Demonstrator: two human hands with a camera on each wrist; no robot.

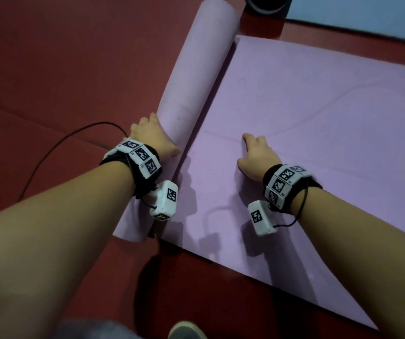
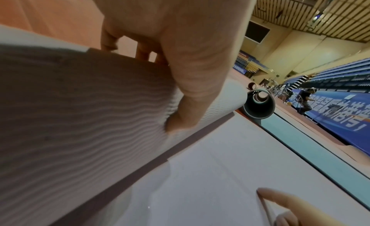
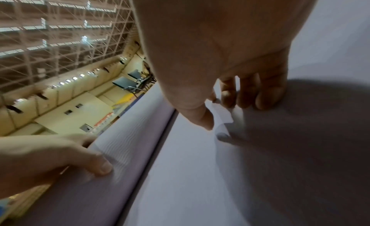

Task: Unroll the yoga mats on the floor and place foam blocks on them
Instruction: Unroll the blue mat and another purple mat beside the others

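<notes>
A lilac yoga mat lies partly unrolled on the red floor, its flat part (image 1: 318,118) spreading right and its rolled part (image 1: 196,69) standing at the left. My left hand (image 1: 151,138) grips the near end of the roll, with the fingers over the far side and the thumb (image 2: 190,95) dug into the ribbed surface (image 2: 80,103). My right hand (image 1: 257,152) presses its fingertips (image 3: 260,96) down on the flat sheet (image 3: 190,182), a hand's width right of the roll (image 3: 124,150). No foam block is in view.
A second, teal-grey mat roll (image 2: 258,106) lies just beyond the lilac roll's far end, with its unrolled sheet (image 1: 367,18) alongside. A black cable (image 1: 62,148) loops over the floor at the left. My shoe (image 1: 186,330) is at the bottom edge.
</notes>
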